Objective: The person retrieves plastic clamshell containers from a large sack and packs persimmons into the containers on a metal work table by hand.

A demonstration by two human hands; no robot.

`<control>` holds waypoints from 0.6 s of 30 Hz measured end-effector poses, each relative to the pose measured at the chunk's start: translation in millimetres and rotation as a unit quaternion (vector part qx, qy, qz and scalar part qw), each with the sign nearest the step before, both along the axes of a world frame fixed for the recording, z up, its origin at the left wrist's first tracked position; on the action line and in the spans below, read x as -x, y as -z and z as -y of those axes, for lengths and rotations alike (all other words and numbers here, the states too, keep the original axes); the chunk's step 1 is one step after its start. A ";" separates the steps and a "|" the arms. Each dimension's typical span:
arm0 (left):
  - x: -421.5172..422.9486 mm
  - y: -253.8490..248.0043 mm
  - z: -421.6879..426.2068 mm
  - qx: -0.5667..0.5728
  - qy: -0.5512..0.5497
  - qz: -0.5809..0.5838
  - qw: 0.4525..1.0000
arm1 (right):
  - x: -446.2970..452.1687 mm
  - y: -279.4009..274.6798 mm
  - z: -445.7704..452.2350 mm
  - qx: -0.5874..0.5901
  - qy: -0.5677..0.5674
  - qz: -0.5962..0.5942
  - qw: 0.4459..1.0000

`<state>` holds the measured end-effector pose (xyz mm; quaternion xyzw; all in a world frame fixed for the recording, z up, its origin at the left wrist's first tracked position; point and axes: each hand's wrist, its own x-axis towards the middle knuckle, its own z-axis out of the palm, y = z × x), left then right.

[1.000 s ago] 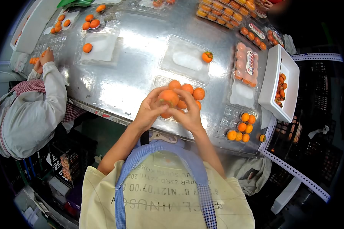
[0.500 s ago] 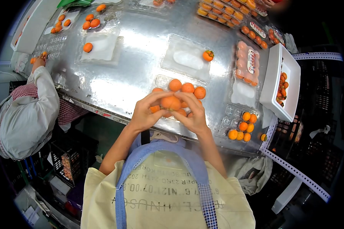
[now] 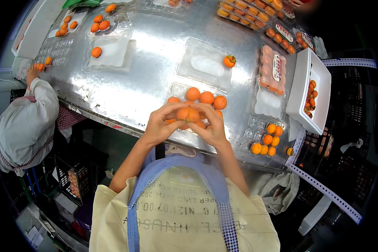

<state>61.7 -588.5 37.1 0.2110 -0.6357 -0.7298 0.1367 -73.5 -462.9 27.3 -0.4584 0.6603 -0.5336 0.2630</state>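
An orange persimmon (image 3: 187,114) is held up between my two hands, with thumbs below and fingers above. My left hand (image 3: 158,122) curls round one side of it, and my right hand (image 3: 213,127) round the other. Beneath them lies a clear moulded tray (image 3: 177,89) with several persimmons in it, partly covered by my fingers. Farther back, a single persimmon (image 3: 229,61) with a green calyx rests in an open clear lid (image 3: 189,77) that has a white pad.
At the right stand a white box (image 3: 297,80) of persimmons and a labelled closed pack (image 3: 269,69). A partly filled tray (image 3: 250,134) is near the right front edge. On the left, a co-worker's hand (image 3: 32,74) is at another tray (image 3: 63,51).
My hands stay almost in place around the persimmon. The co-worker's hand and sleeve have shifted to the left, leaving one fruit in the far-left tray uncovered.
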 end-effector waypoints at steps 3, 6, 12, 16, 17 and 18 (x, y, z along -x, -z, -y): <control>6.0 -12.2 -2.3 -0.060 -0.005 0.035 0.998 | 1.5 14.8 -7.0 -0.003 0.002 0.185 0.983; 8.2 -2.4 -3.2 0.050 -0.018 0.043 0.998 | 19.1 27.6 -24.1 0.037 0.096 0.344 0.933; 0.5 21.8 7.8 0.007 -0.100 0.049 0.994 | 172.7 -2.4 -98.7 0.212 0.353 0.278 0.868; -3.5 33.1 12.7 -0.012 -0.116 0.049 0.992 | 276.7 -46.5 -154.2 0.388 0.480 0.313 0.722; -3.0 34.3 13.9 -0.012 -0.123 0.045 0.991 | 276.3 -46.9 -155.7 0.354 0.473 0.289 0.754; -2.8 33.6 13.6 -0.011 -0.132 0.054 0.990 | 271.7 -45.7 -154.0 0.318 0.460 0.267 0.785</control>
